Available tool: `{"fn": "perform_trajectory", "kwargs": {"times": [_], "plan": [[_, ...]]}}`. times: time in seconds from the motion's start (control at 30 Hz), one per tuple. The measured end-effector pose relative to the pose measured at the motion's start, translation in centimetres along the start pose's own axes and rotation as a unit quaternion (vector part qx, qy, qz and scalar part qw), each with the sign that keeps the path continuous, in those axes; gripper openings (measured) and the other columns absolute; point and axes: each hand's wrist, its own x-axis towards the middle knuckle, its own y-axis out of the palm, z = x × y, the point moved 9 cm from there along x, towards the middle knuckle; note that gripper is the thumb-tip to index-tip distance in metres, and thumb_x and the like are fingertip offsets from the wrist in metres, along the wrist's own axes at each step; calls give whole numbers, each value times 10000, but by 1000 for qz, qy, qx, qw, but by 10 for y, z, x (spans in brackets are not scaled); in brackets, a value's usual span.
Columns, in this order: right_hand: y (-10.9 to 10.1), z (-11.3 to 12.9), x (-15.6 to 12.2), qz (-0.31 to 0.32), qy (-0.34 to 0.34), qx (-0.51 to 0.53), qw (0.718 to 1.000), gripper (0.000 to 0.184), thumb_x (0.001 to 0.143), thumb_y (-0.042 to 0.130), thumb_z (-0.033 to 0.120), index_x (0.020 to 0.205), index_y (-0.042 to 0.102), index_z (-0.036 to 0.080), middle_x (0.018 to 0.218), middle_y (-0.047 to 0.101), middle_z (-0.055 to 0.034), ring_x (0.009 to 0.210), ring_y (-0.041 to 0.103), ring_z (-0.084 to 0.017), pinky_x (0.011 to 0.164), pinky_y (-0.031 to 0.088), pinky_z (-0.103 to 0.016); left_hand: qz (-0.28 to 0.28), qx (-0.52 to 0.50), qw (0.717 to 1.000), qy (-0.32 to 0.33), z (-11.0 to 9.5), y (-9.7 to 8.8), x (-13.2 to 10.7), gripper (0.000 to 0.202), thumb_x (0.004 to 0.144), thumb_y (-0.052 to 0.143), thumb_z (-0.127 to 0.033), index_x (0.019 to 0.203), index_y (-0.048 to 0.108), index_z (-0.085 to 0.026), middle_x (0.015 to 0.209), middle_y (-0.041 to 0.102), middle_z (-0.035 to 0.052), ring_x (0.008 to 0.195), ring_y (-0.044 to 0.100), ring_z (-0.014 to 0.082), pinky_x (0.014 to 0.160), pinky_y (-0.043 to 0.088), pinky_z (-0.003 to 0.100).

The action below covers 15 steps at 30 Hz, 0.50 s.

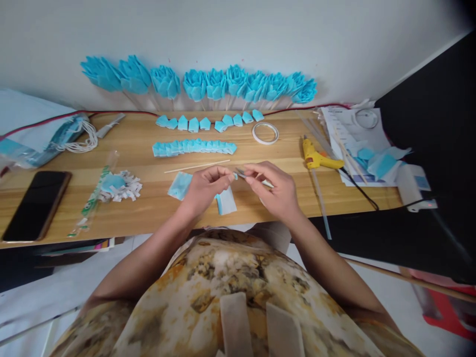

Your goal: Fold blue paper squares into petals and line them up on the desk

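My left hand (211,186) is closed, its thumb and forefinger pinching a tiny blue scrap of fabric (235,176). Facing it, my right hand (273,187) is wrapped round a pair of scissors (241,173); the metal tips point at the scrap, and most of the handle is hidden in the palm. Beneath my hands lie a folded blue and white fabric strip (226,201) and a blue fabric square (180,185), partly behind my left hand. Just beyond is a thin wooden stick (197,166).
Blue fabric flowers (195,84) on sticks lean along the wall. Folded blue petals (193,147) lie in rows, near a tape roll (265,133). A yellow glue gun (316,157) sits right; a phone (36,206) and a pile of white clippings (128,186) sit left.
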Motion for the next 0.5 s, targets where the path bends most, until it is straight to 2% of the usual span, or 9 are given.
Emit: {"fn": "perform_trajectory", "kwargs": {"times": [0.07, 0.13, 0.3, 0.5], "plan": [[0, 14, 0, -6, -42, -38, 998, 201, 945, 618, 279, 1097, 749, 268, 981, 763, -51, 890, 679, -186, 744, 551, -339, 17, -26, 999, -11, 2, 1, -1, 216, 737, 775, -366, 727, 677, -175, 566, 502, -43, 539, 382, 73, 536, 317, 239], [-1, 18, 0, -13, -47, -48, 998, 179, 953, 616, 300, 1068, 750, 269, 973, 765, -53, 878, 680, -192, 750, 550, -350, 30, -46, 998, -14, 3, 2, -3, 219, 743, 777, -373, 740, 682, -176, 557, 501, -45, 532, 385, 75, 538, 321, 245], [7, 12, -2, 7, -1, -2, 1000, 135, 936, 628, 305, 983, 737, 240, 895, 751, -31, 800, 673, -159, 711, 536, -302, 24, -31, 999, 3, 0, 0, -7, 226, 738, 785, -380, 744, 690, -175, 574, 533, -39, 541, 402, 74, 539, 326, 238], [18, 13, -5, 26, 51, 43, 997, 67, 851, 644, 241, 908, 674, 224, 854, 738, -6, 713, 647, -127, 648, 509, -259, 8, -24, 999, 42, -9, 0, -15, 217, 710, 809, -360, 725, 696, -176, 597, 561, -32, 557, 416, 75, 534, 328, 227]]}}
